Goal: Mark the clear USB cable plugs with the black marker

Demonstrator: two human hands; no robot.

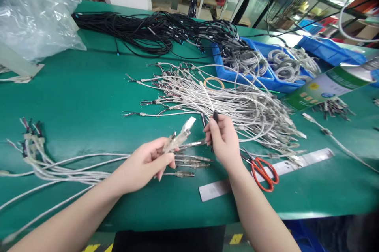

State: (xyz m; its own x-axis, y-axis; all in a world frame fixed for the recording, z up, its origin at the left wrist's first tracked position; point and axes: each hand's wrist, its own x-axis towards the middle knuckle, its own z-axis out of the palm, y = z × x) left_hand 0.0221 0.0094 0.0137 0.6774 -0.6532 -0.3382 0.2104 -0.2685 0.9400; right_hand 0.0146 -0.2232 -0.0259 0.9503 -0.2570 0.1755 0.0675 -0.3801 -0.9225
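Note:
My left hand (151,161) is closed on clear-bodied USB connectors (177,137), their metal ends pointing up and right. More connectors (185,174) on grey cables lie just beyond its fingers, and the cables (85,173) run left to stripped ends. My right hand (222,139) grips a slim black-handled tool (215,116), a little right of the connectors and not touching them. What kind of tool it is cannot be made out. Behind both hands spreads a big pile of grey cables (201,98).
Orange-handled scissors (265,173) lie on a metal ruler (214,190) near my right forearm. Blue trays (220,68) of coiled cables and a green can (328,86) stand at back right. Black cables (133,32) lie along the back, a plastic bag (35,7) at left.

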